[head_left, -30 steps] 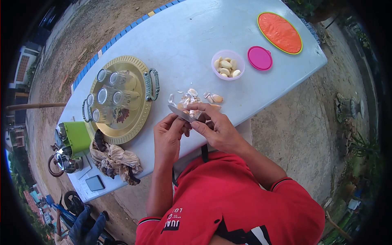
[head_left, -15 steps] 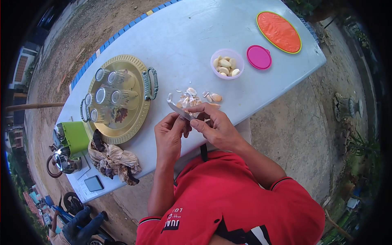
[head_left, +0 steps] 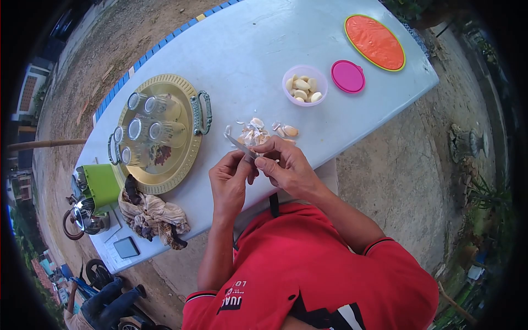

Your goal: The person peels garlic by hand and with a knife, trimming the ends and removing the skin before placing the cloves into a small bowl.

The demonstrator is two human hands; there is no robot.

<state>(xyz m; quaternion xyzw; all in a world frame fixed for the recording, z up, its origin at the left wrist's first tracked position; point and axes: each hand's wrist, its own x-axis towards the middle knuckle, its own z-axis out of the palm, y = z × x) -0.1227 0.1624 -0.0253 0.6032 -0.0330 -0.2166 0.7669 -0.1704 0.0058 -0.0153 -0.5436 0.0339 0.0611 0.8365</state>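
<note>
A small knife (head_left: 240, 144) is in my right hand (head_left: 289, 169), its blade pointing up and left over the table edge. Close beside it, my left hand (head_left: 228, 179) has its fingers pinched together near the blade; what they hold is hidden. Just beyond my hands lies a pile of garlic cloves and skins (head_left: 254, 133), with a few unpeeled cloves (head_left: 290, 131) to its right. Farther back, a pale purple bowl (head_left: 287, 82) holds several peeled cloves (head_left: 301, 84).
A gold tray (head_left: 190, 157) with several upturned glasses (head_left: 135, 129) stands at the left. Near it are a green container (head_left: 103, 186), a crumpled cloth (head_left: 157, 214) and a phone (head_left: 126, 247). Pink (head_left: 348, 76) and orange (head_left: 375, 43) lids lie back right. A person (head_left: 102, 305) is at lower left.
</note>
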